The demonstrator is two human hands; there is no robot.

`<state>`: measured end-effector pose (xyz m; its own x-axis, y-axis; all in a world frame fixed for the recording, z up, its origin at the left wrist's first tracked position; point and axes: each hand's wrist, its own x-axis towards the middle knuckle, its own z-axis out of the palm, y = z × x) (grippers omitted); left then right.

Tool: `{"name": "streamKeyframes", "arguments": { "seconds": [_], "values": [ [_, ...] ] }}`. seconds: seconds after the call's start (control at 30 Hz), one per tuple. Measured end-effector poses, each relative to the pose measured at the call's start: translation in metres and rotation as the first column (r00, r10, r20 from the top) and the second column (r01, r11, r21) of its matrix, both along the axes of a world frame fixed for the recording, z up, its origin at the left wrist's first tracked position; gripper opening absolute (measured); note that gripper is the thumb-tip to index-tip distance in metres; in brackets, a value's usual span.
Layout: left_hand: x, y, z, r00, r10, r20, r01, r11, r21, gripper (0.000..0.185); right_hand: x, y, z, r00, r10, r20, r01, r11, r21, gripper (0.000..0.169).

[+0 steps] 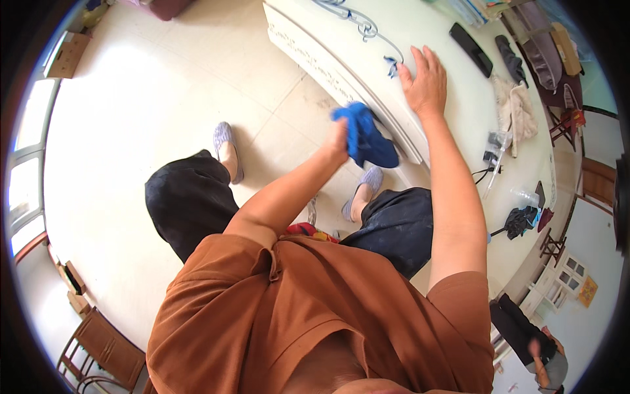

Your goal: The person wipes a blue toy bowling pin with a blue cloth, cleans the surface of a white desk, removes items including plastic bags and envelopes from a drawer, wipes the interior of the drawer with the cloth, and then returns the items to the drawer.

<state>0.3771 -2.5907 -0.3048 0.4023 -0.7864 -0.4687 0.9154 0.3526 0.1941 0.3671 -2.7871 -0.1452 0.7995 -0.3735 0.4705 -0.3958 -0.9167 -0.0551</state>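
My left hand (338,140) grips a bunched blue cloth (366,135) beside the patterned white side of a table (418,29). The hand is slightly blurred, and much of the cloth hangs loose past the fingers. On the glossy white tabletop my right hand (428,81) lies palm down, fingers a little apart, with nothing in it. Its thumb is close to the blue end of a painted grey scroll pattern (366,27). Below the cloth, my legs in dark trousers (192,192) are spread, with patterned slippers (224,135) on the tiled floor.
Beyond my right hand lie a black smartphone (471,50), a dark soft item (510,59), and a beige cloth (520,115). A black cable (485,172) and a crumpled black bag (520,221) sit nearer me. Another person (536,344) is at far right. A wooden chair (106,344) stands lower left.
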Motion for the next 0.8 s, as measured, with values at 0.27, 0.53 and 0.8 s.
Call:
{"name": "streamKeyframes", "arguments": {
  "seconds": [0.27,0.53,0.8],
  "values": [
    [0.240,-0.008,0.162,0.175,0.063,0.983,-0.832,0.542,0.114,0.033,-0.010,0.008,0.012,0.995,-0.104,-0.008,0.105,0.994,0.042,0.061],
    [0.154,-0.055,0.193,-0.413,-0.779,0.472,-0.711,0.599,0.368,0.032,-0.016,0.012,0.021,0.989,-0.129,0.071,0.114,0.977,0.182,0.064],
    [0.100,-0.031,0.225,-0.736,-0.601,0.314,-0.335,0.724,0.603,0.044,-0.020,0.005,0.024,0.986,-0.083,0.146,0.048,0.972,0.229,0.064]
  ]
}}
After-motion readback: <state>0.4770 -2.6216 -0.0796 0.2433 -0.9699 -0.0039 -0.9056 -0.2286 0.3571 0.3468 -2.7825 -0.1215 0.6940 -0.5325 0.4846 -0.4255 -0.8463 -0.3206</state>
